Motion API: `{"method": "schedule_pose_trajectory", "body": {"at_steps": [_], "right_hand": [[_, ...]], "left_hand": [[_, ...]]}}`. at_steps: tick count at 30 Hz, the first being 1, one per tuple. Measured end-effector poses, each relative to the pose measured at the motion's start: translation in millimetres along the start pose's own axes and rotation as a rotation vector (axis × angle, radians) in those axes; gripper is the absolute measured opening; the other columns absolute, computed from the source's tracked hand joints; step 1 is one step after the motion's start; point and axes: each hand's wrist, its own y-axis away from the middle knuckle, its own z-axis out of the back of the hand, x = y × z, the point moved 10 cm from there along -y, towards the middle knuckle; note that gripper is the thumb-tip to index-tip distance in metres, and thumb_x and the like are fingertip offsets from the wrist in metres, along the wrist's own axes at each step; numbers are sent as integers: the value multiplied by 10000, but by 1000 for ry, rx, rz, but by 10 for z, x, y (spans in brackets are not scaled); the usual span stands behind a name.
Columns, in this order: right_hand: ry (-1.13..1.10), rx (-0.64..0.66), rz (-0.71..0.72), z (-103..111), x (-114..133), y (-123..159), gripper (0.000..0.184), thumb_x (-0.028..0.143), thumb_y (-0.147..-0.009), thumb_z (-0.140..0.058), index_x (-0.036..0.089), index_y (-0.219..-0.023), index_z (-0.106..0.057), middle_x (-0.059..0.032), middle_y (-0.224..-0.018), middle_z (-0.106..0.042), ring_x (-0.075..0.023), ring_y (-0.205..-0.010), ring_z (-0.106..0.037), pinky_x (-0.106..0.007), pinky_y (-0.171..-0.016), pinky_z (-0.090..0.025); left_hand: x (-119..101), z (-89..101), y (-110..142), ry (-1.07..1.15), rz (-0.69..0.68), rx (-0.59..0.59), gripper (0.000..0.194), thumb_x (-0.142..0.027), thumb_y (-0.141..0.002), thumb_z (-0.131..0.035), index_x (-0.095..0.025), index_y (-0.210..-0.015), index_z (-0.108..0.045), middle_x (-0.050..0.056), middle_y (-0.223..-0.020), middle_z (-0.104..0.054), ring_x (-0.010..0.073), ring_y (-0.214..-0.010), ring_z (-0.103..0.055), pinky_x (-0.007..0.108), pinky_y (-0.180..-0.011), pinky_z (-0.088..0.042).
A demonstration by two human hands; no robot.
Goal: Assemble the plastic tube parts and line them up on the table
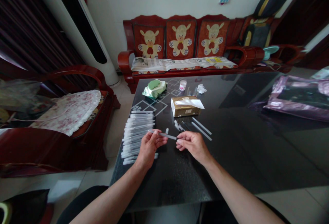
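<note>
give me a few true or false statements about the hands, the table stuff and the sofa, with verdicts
1. The left hand holds a thin tube. True.
2. The right hand lies flat on the table. False: its fingers are at the tube's other end.
3. The gold tissue box stands right of the tube row. True.
4. The green wipes pack lies right of the box. False: it lies left of it.
5. Three cushions with animal figures line the sofa's back. True.

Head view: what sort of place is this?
Most likely a home living room: a red wooden sofa with bear-patterned back cushions against the wall, a low dark glossy table in front of it, and a tissue box on that table.
</note>
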Motion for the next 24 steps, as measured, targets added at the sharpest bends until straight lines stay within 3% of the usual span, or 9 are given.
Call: {"method": "schedule_pose_trajectory", "body": {"at_steps": [24], "right_hand": [[15, -25, -1, 14, 15, 12, 262, 313, -737, -701, 105, -886, -645, -69, -705, -705, -187, -595, -697, -279, -522, -574]], "left_hand": [[11, 1, 9, -33, -22, 8, 326, -382, -768, -694, -120, -937, -595, 82, -774, -704, 189, -719, -703, 296, -704, -567]]}}
